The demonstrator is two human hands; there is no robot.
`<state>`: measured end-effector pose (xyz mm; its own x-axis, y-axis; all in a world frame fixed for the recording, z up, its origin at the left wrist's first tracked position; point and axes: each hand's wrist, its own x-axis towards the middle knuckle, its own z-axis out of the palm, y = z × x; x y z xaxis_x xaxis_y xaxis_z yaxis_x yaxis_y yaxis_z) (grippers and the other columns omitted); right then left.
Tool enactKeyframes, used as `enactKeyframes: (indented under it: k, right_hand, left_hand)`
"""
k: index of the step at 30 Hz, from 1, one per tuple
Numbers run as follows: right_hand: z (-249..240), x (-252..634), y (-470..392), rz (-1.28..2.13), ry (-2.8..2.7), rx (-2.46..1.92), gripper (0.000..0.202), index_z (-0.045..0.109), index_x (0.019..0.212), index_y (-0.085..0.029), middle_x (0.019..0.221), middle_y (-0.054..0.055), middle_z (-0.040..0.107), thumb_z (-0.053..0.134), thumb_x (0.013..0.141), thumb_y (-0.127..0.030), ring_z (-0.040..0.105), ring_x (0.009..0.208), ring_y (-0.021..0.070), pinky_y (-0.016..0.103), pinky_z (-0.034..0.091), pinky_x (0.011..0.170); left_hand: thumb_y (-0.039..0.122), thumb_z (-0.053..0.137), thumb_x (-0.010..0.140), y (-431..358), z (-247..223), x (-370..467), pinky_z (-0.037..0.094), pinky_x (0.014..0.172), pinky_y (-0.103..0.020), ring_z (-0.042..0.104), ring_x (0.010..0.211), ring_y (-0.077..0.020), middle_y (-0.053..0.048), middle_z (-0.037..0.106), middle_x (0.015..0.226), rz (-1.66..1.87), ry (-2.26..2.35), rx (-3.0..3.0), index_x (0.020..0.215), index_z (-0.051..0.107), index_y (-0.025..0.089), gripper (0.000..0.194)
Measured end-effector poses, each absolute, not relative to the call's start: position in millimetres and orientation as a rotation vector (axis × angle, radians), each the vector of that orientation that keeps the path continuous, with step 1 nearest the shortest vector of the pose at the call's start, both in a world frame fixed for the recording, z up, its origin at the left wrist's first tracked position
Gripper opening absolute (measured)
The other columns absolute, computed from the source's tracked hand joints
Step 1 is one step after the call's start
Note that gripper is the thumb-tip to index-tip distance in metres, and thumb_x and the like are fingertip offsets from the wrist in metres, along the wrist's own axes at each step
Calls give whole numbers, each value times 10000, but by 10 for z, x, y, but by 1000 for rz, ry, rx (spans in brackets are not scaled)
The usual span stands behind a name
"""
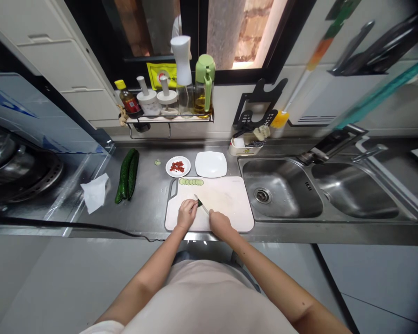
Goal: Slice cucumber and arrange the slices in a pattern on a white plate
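Observation:
My right hand [221, 223] is closed around the handle of a knife [205, 208], its blade slanting up and left over the white cutting board [230, 204]. Against the blade lies a short dark green piece of cucumber [199, 203], held by the fingers of my left hand [187, 213], which cover part of it. A row of overlapping cucumber slices [191, 182] rests along the board's upper left edge. Behind the board stand a small white plate of chopped red bits [177, 166] and a square white plate [211, 163] with nothing on it.
Two whole cucumbers [127, 175] and a white tissue [95, 192] lie to the left. A few scraps [157, 162] sit near the small plate. A double sink [282, 185] is at the right. Above the counter hangs a rack [170, 118] of seasoning jars and bottles.

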<state>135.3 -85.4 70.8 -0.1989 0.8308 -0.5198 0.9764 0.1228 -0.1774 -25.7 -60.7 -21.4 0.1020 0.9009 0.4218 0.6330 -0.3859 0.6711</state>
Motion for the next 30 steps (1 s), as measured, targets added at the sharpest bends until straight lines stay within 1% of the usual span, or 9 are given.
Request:
enactKeyframes:
  k: [5, 12, 17, 21, 30]
  right_hand:
    - [714, 1454, -987, -699, 2103, 1772, 260, 523, 1084, -118, 957, 158, 664, 377, 874, -72, 642, 954, 227, 296, 448, 741]
    - [776, 1539, -1106, -751, 2031, 1762, 255, 523, 1085, -117, 980, 155, 658, 447, 844, -90, 637, 940, 228, 286, 430, 713]
    - [829, 1600, -1182, -746, 2033, 1754, 253, 532, 1082, -113, 960, 152, 660, 393, 871, -100, 634, 931, 239, 295, 416, 699]
    - [840, 1674, -1225, -749, 2044, 1767, 220, 544, 1054, -130, 957, 143, 659, 397, 892, -150, 636, 908, 238, 286, 401, 683]
    - [843, 1784, -1245, -671, 2075, 1833, 203, 530, 1039, -166, 922, 115, 665, 364, 933, -214, 635, 868, 220, 271, 373, 669]
  left_hand:
    - [223, 477, 903, -607, -221, -258, 483, 820, -337, 587, 898, -175, -64, 646, 896, 1178, 1509, 2054, 917, 645, 199, 170]
    - [232, 486, 903, -619, -200, -256, 480, 819, -328, 587, 899, -174, -62, 646, 888, 1165, 1527, 2045, 945, 650, 201, 172]
    - [230, 489, 902, -627, -177, -250, 477, 827, -330, 585, 905, -174, -63, 645, 900, 1172, 1521, 2036, 955, 647, 200, 169]
    - [232, 493, 898, -622, -166, -244, 475, 824, -326, 581, 905, -173, -64, 645, 911, 1192, 1525, 2017, 956, 637, 195, 159]
    - [292, 494, 898, -612, -153, -250, 492, 751, -309, 583, 863, -174, -74, 638, 905, 1229, 1570, 1904, 972, 624, 189, 181]
